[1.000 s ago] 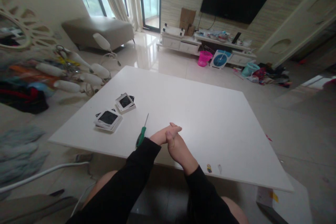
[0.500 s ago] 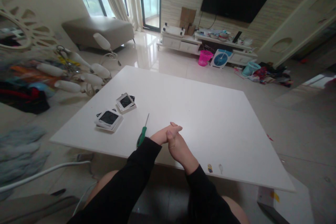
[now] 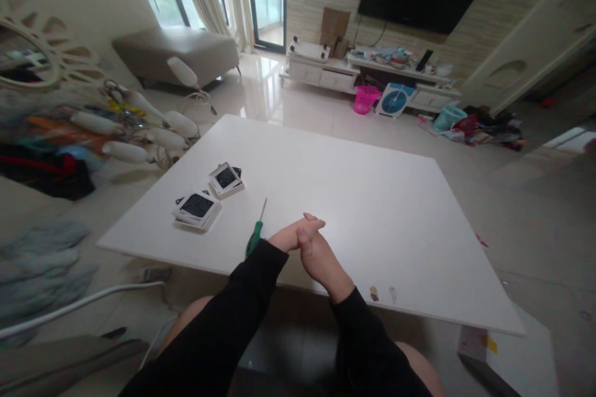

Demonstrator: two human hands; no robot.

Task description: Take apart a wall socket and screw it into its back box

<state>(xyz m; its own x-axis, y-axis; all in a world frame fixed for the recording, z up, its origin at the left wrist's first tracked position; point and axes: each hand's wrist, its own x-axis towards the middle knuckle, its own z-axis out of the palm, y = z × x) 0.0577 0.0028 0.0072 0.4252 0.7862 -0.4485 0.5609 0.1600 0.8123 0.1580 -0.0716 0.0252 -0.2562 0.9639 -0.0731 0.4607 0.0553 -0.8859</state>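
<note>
My left hand (image 3: 288, 236) and my right hand (image 3: 320, 258) are clasped together over the near edge of the white table (image 3: 363, 198). Their fingers are folded around each other, and no object shows between them. Just left of my left hand lies a screwdriver (image 3: 255, 237) with a green handle, its metal shaft pointing away from me. Farther left are two square white pieces with dark centres: a larger one (image 3: 197, 206) and a smaller one (image 3: 225, 178) behind it. Black tabs stick out from behind both.
Two small stickers, one yellow (image 3: 374, 293) and one pale (image 3: 393, 294), are at the table's near edge. A lamp with several white shades (image 3: 125, 151) stands beyond the left edge. Past the far side are a pink basket (image 3: 365, 99) and a blue-and-white fan (image 3: 395, 100).
The view has shifted very slightly. My hands stay clasped in the same place, and the screwdriver and white pieces have not moved on the table.
</note>
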